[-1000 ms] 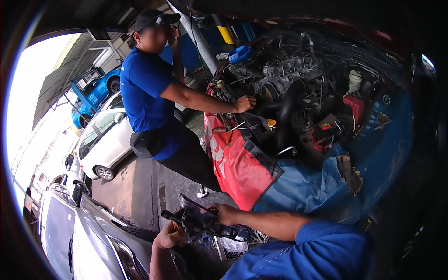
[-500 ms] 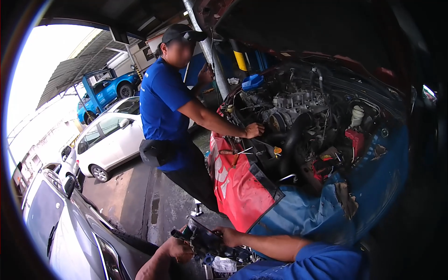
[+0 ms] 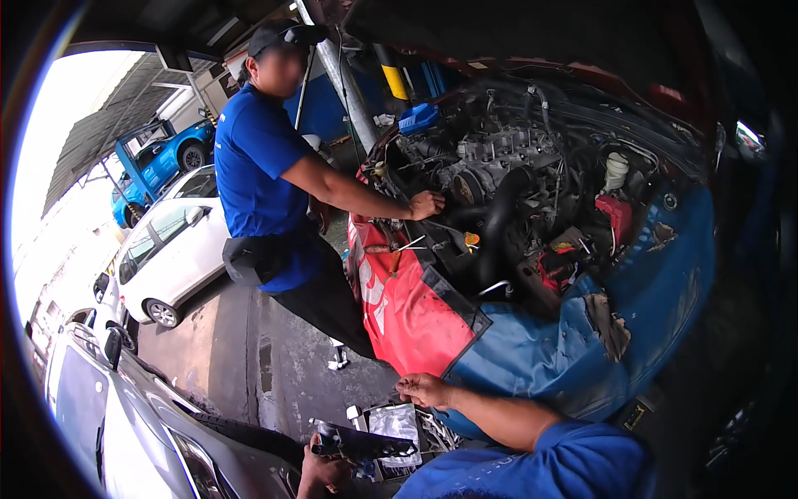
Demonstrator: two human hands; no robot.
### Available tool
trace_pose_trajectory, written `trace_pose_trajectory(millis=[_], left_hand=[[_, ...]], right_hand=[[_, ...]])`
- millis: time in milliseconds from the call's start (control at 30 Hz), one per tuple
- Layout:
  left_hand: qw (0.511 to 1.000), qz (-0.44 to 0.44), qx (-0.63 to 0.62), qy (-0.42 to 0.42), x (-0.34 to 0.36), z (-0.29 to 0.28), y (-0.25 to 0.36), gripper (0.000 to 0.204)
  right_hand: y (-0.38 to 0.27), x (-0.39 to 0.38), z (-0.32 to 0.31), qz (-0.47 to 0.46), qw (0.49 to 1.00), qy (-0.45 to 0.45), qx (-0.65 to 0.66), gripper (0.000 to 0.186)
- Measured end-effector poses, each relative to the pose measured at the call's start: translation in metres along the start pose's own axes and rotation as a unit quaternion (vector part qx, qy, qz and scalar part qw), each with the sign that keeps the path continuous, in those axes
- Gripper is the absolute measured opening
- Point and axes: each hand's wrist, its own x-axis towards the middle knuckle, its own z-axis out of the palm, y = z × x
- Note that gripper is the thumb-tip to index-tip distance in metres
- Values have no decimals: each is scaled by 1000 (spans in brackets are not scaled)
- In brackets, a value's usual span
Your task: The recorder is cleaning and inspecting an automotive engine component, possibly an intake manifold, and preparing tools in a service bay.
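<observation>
Fingers of the left hand (image 3: 326, 471): curled closed around the left end of one elongated black engine part. Engine part (image 3: 372, 443): held low in the view, its right end overlapping a clear plastic bag (image 3: 396, 422). Right hand (image 3: 426, 389): apart from the engine part, raised beyond it; fingertips drawn close together, though whether they pinch something small cannot be told. Metal pieces (image 3: 438, 434): assorted, just beside the bag.

Red cover (image 3: 424, 324): draped over the vehicle's front, an orange-handled tool (image 3: 395, 262) lying on it. Blue cover (image 3: 519, 362): adjoining, torn in places. Engine (image 3: 507, 148): exposed; thick black hose (image 3: 499, 224) before it; yellow cap (image 3: 472, 239) near the hose; white reservoir (image 3: 616, 170) toward the right.

Co-worker (image 3: 262, 158): one, blue shirt, dark cap, standing; a hand (image 3: 426, 205) at the engine bay's front edge. Background: silver car (image 3: 129, 424), white car (image 3: 179, 241), blue pickup (image 3: 170, 162).
</observation>
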Motion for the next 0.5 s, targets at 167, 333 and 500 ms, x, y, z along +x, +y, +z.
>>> trace_pose_trajectory(millis=[167, 333, 500], left_hand=[[994, 0, -104, 30, -16, 18, -16, 40], [959, -55, -273, 55, -33, 3, 9, 26], [968, -37, -247, 34, -39, -24, -32, 35]], right_hand=[[16, -7, 5, 81, 990, -17, -115, 28], [37, -12, 32, 82, 955, -57, -280, 26], [58, -9, 48, 107, 928, -74, -350, 25]])
